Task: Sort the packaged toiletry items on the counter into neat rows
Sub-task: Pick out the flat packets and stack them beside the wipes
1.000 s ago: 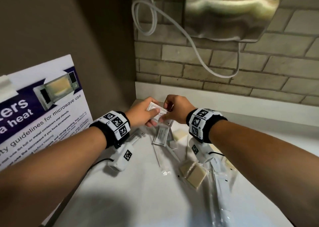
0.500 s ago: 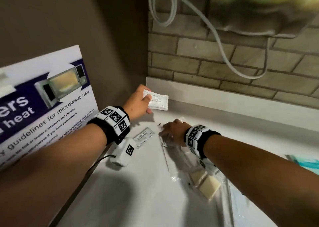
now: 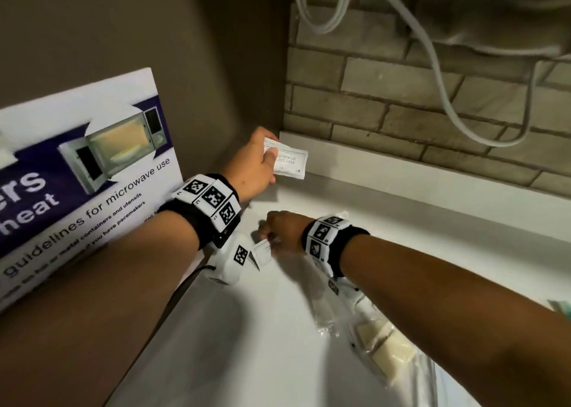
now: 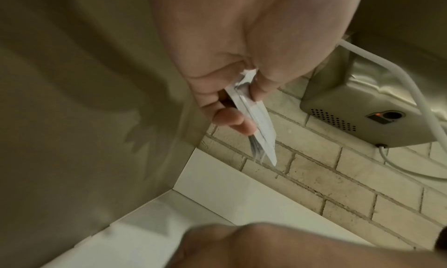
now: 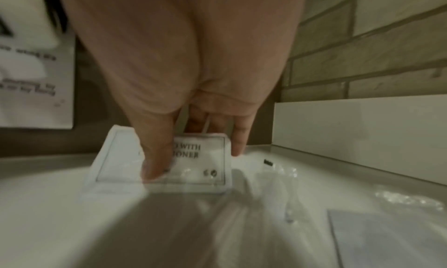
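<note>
While the left hand (image 3: 253, 167) pinches one white sachet (image 3: 290, 163) by its short end, clear of the surface (image 3: 247, 345), in the upper middle of the head view near the back corner, the right hand (image 3: 282, 232) presses its thumb on a second sachet (image 5: 164, 163) at frame centre, fingers curled behind it. Risks, as I judge them: the raised sachet hangs from a thin edge grip and could slip or land crooked against the white upstand (image 3: 401, 171); the second sachet is slick and could skid from under the thumb; the right forearm crosses the clear wrapped soaps (image 3: 386, 345) at lower right and may drag them out of line
</note>
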